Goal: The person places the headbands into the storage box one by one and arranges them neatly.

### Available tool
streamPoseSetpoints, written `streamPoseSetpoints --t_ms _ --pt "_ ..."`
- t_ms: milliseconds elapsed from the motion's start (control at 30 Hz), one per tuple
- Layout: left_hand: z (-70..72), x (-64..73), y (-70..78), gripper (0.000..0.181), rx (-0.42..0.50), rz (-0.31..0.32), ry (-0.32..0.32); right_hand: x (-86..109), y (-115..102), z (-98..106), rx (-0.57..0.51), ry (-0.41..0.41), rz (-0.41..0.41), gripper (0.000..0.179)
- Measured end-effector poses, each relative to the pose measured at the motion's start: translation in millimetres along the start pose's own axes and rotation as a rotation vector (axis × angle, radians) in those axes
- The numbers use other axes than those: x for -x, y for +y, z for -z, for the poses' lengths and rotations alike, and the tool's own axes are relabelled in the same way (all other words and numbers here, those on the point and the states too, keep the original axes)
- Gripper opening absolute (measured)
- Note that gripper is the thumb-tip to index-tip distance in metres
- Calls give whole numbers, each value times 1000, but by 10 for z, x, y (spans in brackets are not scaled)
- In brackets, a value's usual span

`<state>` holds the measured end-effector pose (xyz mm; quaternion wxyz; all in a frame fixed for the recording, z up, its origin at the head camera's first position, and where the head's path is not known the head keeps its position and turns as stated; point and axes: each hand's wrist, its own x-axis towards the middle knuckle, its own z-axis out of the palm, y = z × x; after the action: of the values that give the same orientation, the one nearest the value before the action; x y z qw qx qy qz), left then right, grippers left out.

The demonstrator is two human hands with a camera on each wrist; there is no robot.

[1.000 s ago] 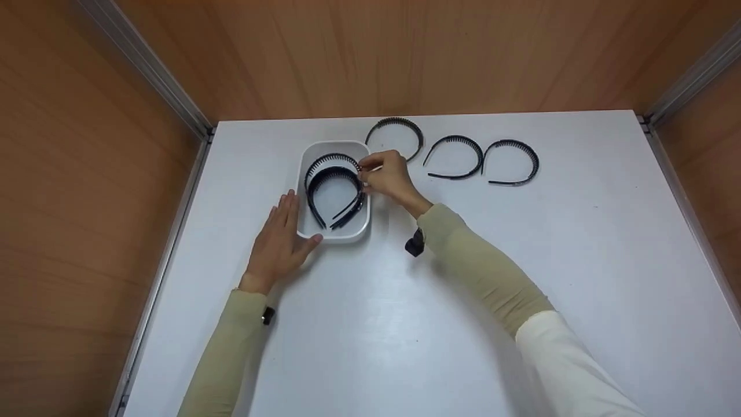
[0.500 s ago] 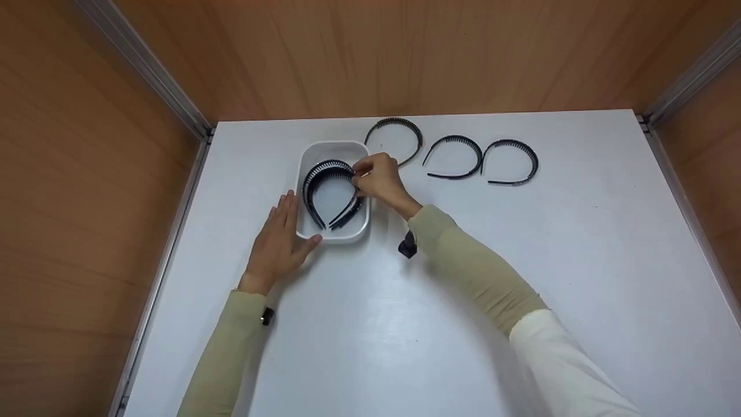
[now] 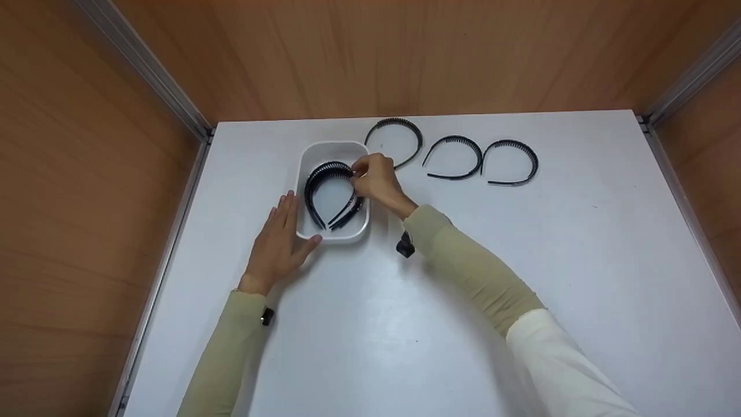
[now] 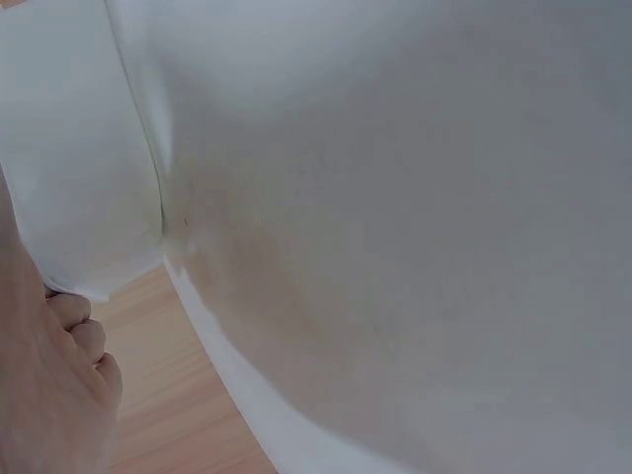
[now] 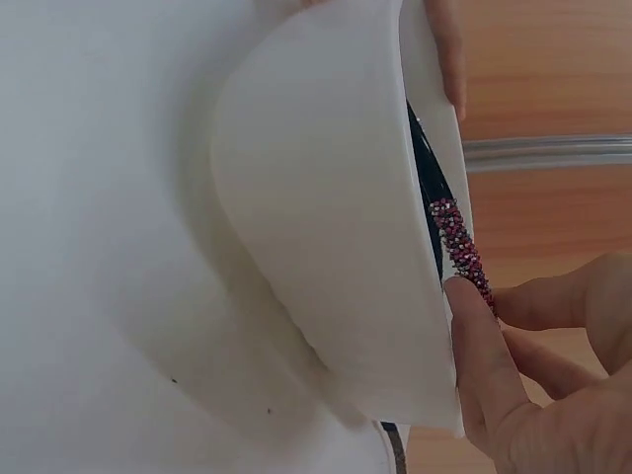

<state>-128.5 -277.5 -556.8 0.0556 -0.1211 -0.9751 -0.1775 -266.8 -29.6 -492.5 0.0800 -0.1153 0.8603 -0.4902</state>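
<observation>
A white plastic container (image 3: 333, 238) holds several black toothed headbands (image 3: 311, 200), nested in a stack. My left hand (image 3: 274, 246) rests against its left wall, fingers straight and thumb at the near corner. Over the right rim, my right hand (image 3: 377, 178) pinches the side of a headband lying on the stack. The right wrist view shows this headband (image 5: 459, 245) closely, with pink and silver beads on its outer side, between thumb and fingers. The fingers of my left hand (image 4: 84, 341) also appear beside the container in the left wrist view.
Three more black headbands lie on the white table (image 3: 382, 324): one (image 3: 419, 136) right behind the container, partly hidden by my right hand, another (image 3: 480, 156) farther right, and a third (image 3: 535, 162) beside it. Wooden panels (image 3: 405, 58) border the table.
My right hand has moved slightly left and toward me, lowering the held headband onto the others, so that their arcs now nearly line up. My left hand stays in place.
</observation>
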Motion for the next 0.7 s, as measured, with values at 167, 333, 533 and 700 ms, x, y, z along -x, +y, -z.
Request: streamPoseSetpoints --t_ms 167,333,533,700 --pt "5 0 5 101 -1 11 -16 -13 -11 -14 106 9 70 22" --pt "-1 7 0 101 1 6 -1 -13 -34 -16 162 -7 111 21" --pt "-4 14 -3 101 2 0 4 -12 -45 -19 196 -30 134 21" --pt "-7 16 -3 101 6 1 -2 -4 -50 -19 204 -46 159 21"
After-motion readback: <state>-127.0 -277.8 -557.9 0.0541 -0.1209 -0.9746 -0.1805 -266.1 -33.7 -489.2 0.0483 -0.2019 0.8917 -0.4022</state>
